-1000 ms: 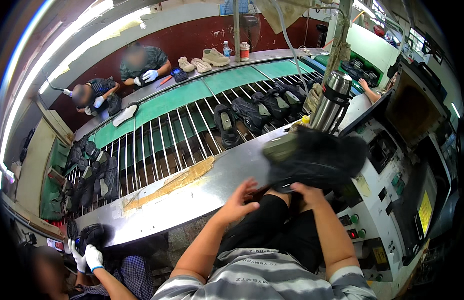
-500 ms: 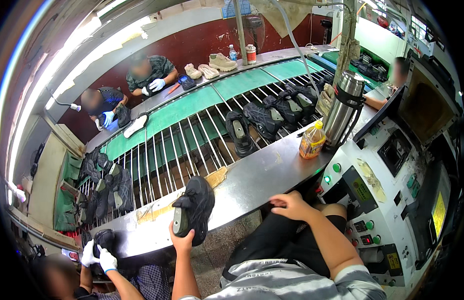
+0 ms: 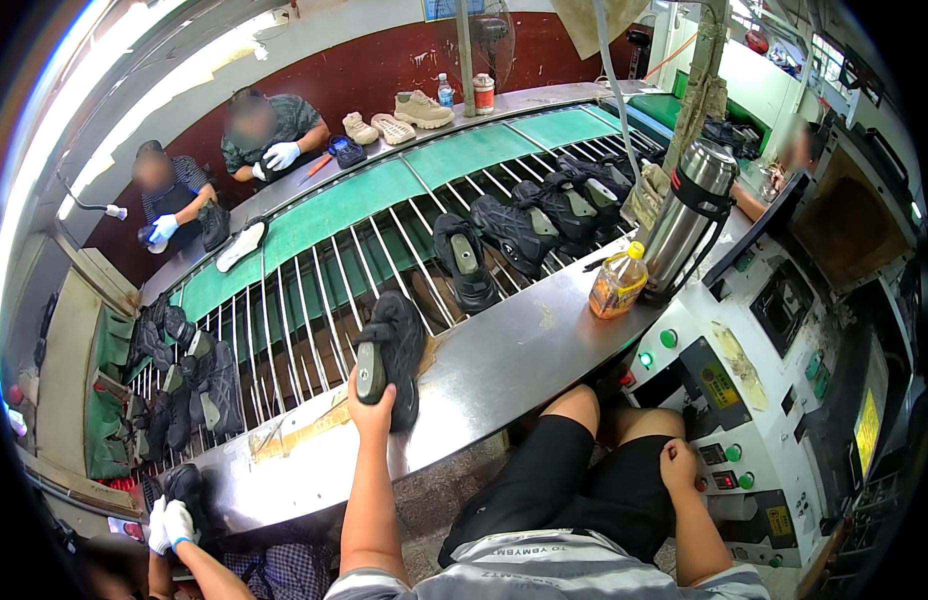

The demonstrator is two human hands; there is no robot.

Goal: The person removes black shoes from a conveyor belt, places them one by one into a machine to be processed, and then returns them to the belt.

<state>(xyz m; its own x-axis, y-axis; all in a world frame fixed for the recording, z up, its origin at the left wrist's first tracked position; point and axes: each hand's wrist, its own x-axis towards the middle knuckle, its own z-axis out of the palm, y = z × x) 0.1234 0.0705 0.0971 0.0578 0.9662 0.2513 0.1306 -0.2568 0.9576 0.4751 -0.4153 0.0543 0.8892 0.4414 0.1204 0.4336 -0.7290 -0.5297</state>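
My left hand [image 3: 371, 405] grips a black shoe [image 3: 396, 350] by the grey-green shoe last [image 3: 370, 371] that fills its heel opening. The shoe is held toe away from me, above the near metal ledge and the edge of the rod rack. Beside my right thigh, against the front of the white control panel, my right hand [image 3: 678, 468] is curled into a loose fist with nothing seen in it. Closest to the held shoe on the rack stands another black shoe [image 3: 464, 262] with a last inside.
More black shoes [image 3: 559, 215] lie at the rack's right, others [image 3: 209, 385] at its left. A juice bottle [image 3: 618, 281] and a steel thermos [image 3: 690, 215] stand on the ledge [image 3: 494, 355]. The control panel [image 3: 704, 350] is at my right. Gloved co-workers handle shoes at far left and lower left.
My left hand has carried the shoe forward over the ledge toward the rack. My right hand has moved right and down, from above my lap to the panel's side, its fingers now curled.
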